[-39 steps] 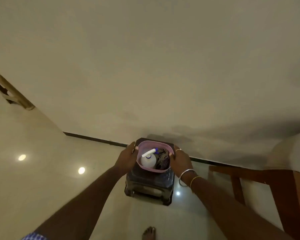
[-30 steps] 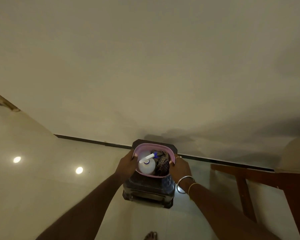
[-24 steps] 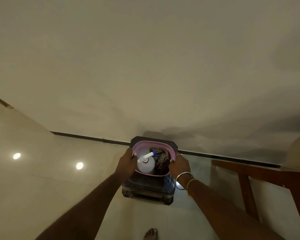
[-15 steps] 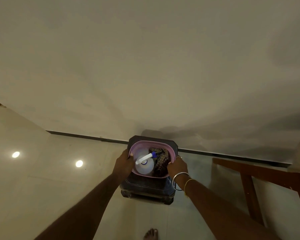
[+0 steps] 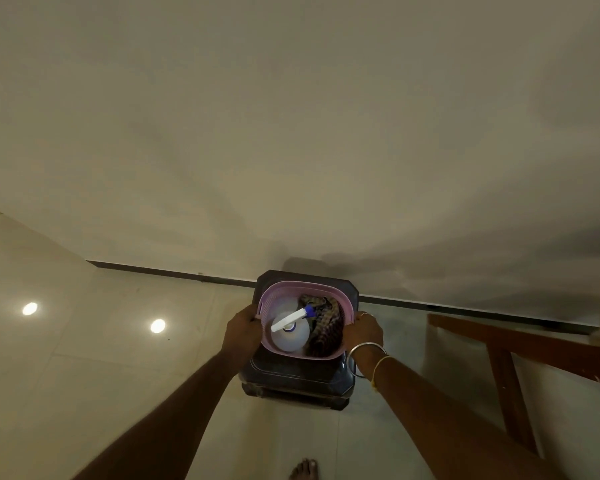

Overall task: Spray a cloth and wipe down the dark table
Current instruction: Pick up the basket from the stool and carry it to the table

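Observation:
A pink plastic basket (image 5: 329,355) is over the small dark table (image 5: 291,374) by the wall; whether it rests on the top I cannot tell. Inside it stands a clear spray bottle (image 5: 290,336) with a white and blue nozzle, and a dark patterned cloth (image 5: 324,329) lies bunched to its right. My left hand (image 5: 241,329) grips the basket's left rim. My right hand (image 5: 362,332), with bangles at the wrist, grips the right rim. Most of the dark tabletop is hidden under the basket.
A plain pale wall (image 5: 291,133) rises right behind the table. Brown wooden furniture (image 5: 513,355) stands at the right. The glossy tiled floor (image 5: 84,358) reflects two ceiling lights at left. My bare foot (image 5: 303,471) shows at the bottom edge.
The view has shifted slightly while both hands stay on the basket. The basket sits a little further back over the dark table than before.

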